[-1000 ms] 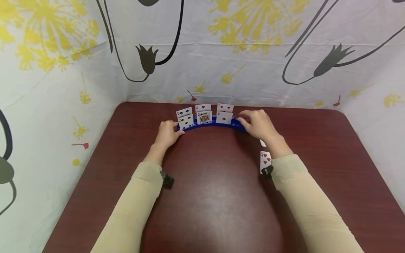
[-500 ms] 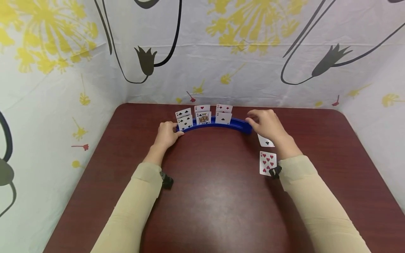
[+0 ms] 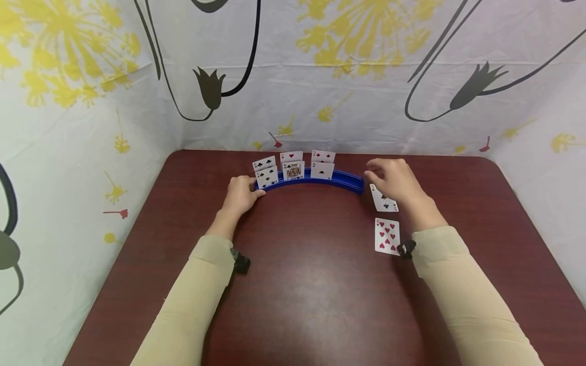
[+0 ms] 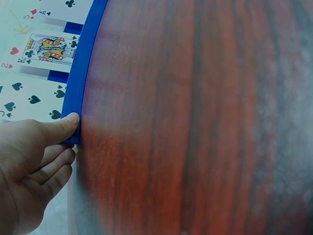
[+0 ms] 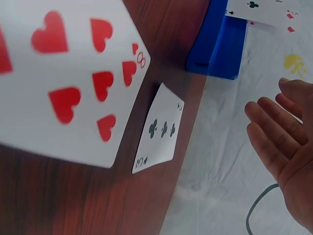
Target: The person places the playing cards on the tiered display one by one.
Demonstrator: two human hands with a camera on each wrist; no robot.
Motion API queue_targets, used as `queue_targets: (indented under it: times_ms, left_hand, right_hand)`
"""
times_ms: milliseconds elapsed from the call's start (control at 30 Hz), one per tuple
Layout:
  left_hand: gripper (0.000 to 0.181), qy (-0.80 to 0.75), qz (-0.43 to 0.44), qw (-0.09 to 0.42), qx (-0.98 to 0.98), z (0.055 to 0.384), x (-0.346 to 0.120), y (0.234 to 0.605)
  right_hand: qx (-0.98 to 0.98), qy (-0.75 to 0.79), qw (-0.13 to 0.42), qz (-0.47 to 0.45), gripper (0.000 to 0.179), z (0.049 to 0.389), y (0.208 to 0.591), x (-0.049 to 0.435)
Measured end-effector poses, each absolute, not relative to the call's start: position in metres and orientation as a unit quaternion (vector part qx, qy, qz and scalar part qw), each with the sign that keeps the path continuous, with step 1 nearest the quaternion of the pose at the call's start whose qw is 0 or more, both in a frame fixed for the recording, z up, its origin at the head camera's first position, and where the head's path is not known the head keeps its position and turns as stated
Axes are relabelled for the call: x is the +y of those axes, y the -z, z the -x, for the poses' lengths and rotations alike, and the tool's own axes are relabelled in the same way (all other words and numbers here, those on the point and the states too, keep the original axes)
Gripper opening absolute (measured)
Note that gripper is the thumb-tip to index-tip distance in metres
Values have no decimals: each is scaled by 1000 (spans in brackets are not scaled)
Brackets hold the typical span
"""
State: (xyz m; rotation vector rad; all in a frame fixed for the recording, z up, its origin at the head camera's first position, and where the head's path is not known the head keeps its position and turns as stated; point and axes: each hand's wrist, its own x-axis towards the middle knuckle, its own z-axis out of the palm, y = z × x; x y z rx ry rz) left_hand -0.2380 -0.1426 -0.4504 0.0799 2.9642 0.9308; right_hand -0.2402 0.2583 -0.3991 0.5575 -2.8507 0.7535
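Observation:
My left hand (image 3: 241, 194) grips the left end of a curved blue card holder (image 3: 349, 181), thumb on its front edge. Three pairs of playing cards stand in it: a five of spades (image 3: 267, 178) before a clubs card (image 3: 264, 163), a king of clubs (image 4: 51, 48) before a two of hearts (image 3: 291, 155), and an ace of clubs (image 3: 322, 171) before a five of diamonds (image 3: 323, 155). Just beyond the holder's right end hovers my right hand (image 3: 399, 181), fingers loosely bent around nothing. Below it lies a three of clubs (image 5: 159, 132), partly covered in the head view.
An eight of hearts (image 3: 387, 236) lies face up on the dark red table (image 3: 311, 284), nearer me than the three of clubs. Patterned white cloth (image 3: 357, 122) hangs behind the table and along both sides. Each wrist carries a small black camera (image 3: 241, 262).
My right hand has moved right, away from the holder, uncovering its right end and more of both loose cards. My left hand keeps its grip on the holder.

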Motion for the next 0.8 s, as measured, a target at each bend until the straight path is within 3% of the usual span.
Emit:
queue_targets:
  times_ms: [800]
  left_hand:
    - [51, -301, -31, 11, 953, 236, -142, 448]
  right_hand:
    - [-969, -199, -35, -140, 53, 233, 409, 295]
